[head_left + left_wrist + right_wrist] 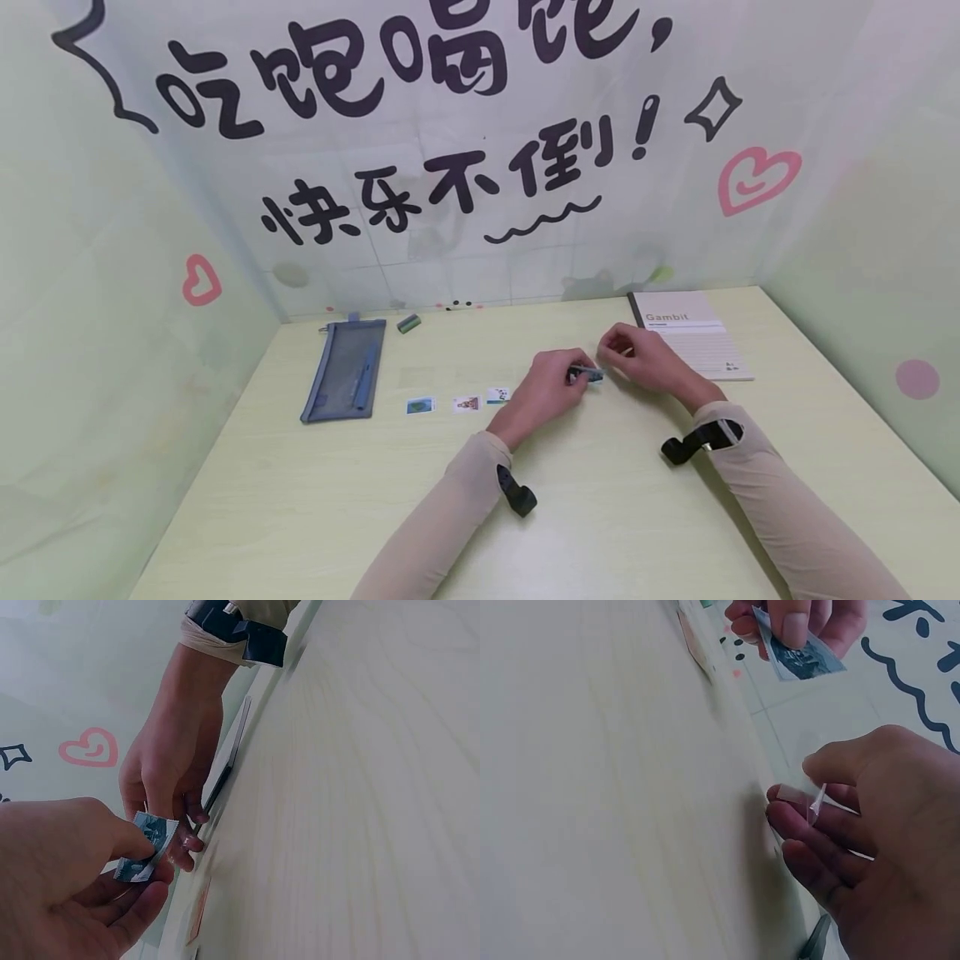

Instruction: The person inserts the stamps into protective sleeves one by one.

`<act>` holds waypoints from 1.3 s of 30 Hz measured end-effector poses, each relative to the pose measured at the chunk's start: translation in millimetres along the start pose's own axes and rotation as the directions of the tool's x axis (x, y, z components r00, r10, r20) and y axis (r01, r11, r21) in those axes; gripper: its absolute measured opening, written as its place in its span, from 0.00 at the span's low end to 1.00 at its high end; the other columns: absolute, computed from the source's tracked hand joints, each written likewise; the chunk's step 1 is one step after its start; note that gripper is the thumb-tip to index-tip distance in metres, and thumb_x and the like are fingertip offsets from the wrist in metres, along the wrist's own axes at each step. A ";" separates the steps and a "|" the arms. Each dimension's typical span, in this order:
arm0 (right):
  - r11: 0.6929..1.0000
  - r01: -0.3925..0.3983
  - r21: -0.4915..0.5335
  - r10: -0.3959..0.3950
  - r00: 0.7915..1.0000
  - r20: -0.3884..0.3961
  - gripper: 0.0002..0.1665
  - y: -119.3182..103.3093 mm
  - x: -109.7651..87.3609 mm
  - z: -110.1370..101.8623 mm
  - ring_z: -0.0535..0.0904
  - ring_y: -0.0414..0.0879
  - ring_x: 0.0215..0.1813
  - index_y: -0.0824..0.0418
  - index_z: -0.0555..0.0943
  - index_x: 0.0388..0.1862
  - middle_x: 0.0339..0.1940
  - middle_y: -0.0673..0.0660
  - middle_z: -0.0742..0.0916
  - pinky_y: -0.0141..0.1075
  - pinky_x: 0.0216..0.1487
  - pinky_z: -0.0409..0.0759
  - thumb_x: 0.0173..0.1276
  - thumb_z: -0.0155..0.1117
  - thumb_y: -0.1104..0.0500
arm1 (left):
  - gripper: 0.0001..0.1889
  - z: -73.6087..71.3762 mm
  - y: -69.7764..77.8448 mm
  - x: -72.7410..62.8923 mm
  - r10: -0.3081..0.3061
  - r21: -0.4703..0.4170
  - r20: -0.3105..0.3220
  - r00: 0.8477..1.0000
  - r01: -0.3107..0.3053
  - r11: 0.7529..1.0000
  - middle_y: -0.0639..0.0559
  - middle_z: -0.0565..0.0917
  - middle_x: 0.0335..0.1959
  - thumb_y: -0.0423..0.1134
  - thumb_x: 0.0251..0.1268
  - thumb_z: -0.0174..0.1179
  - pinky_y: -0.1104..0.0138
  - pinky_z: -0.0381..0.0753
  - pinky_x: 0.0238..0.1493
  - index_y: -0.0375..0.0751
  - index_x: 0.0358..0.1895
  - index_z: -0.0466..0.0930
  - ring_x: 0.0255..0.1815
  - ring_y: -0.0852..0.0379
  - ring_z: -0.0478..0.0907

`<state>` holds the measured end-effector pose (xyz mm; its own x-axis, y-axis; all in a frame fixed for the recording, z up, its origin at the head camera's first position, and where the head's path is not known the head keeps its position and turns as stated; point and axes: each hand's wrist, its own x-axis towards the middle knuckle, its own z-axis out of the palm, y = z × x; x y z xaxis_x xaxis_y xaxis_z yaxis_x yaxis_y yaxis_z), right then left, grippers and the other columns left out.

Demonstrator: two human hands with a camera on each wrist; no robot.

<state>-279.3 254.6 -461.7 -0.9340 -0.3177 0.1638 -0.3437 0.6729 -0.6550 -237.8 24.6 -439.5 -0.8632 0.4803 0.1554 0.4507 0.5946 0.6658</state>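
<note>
Between thumb and fingers, my left hand (pixel 551 385) pinches a small blue-grey stamp (pixel 154 834) with serrated edges, raised over the table. Just to its right is my right hand (pixel 647 360), fingers loosely bent and thumb held apart from them. A small clear plastic piece (pixel 810 804) lies against its fingers in the right wrist view. Left of my left hand, several stamps lie on the table in a row: a blue one (pixel 421 405), one with a reddish figure (pixel 467 404) and one with a blue-green strip (pixel 498 396), partly behind the left wrist.
A blue mesh pencil pouch (pixel 330 379) with a blue pen-like item (pixel 365 375) lies at the left. Behind it sits a small green-grey cylinder (pixel 408 323). At the back right, a notebook (pixel 701 329) lies beyond the right hand. Printed cloth walls (pixel 480 275) enclose the table.
</note>
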 end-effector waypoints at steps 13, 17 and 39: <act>0.987 -0.017 0.159 0.018 1.000 -0.004 0.18 -6.0 -0.7 6.5 0.86 0.44 0.43 0.60 0.86 0.60 0.43 0.57 0.92 0.29 0.46 0.83 0.75 0.75 0.56 | 0.07 -20.5 -22.8 -19.9 0.003 -0.051 -0.069 0.998 -0.007 0.999 0.57 0.90 0.47 0.36 0.80 0.64 0.75 0.81 0.44 0.48 0.53 0.89 0.40 0.64 0.80; 0.973 -0.035 0.230 0.031 0.999 0.024 0.16 -13.3 -4.7 11.8 0.85 0.46 0.42 0.60 0.89 0.56 0.45 0.59 0.92 0.33 0.41 0.85 0.76 0.75 0.53 | 0.08 -27.9 -29.3 -29.2 -0.007 -0.071 -0.107 0.994 0.000 0.997 0.55 0.91 0.49 0.36 0.80 0.64 0.74 0.83 0.45 0.47 0.54 0.89 0.41 0.64 0.82; 0.880 -0.134 0.456 0.046 0.979 0.198 0.15 -60.0 -44.5 52.8 0.77 0.42 0.29 0.53 0.93 0.50 0.28 0.55 0.86 0.33 0.31 0.78 0.75 0.75 0.45 | 0.09 -43.3 -65.2 -86.2 -0.112 -0.495 -0.007 0.994 0.094 0.864 0.43 0.94 0.46 0.34 0.79 0.66 0.67 0.91 0.44 0.42 0.56 0.87 0.41 0.56 0.94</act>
<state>-211.9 193.1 -468.7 -0.9108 -0.4125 -0.0161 -0.1329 0.3300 -0.9346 -202.6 -83.5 -464.7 -0.9097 0.4064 0.0852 0.1960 0.2393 0.9510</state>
